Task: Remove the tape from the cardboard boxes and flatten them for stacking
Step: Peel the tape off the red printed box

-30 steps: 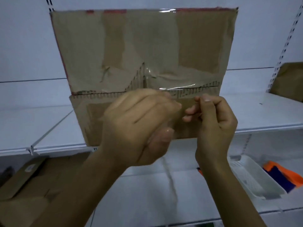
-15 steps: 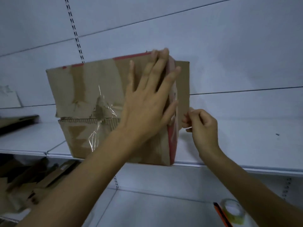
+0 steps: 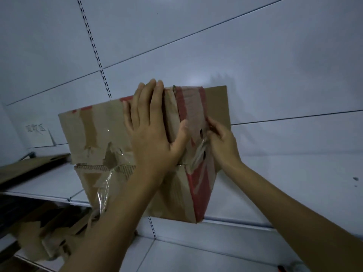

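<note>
Your left hand [image 3: 155, 138] lies flat, fingers straight, against the cardboard box [image 3: 92, 132], which stands on the shelf [image 3: 284, 185]. Just right of its thumb, your right hand [image 3: 224, 143] pinches clear tape [image 3: 198, 154] with curled fingers on the box's red-striped side.

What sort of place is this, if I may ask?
Probably a shop or stockroom: white metal shelves hung on slotted wall uprights, with flattened brown cardboard piled on the lower shelf.
</note>
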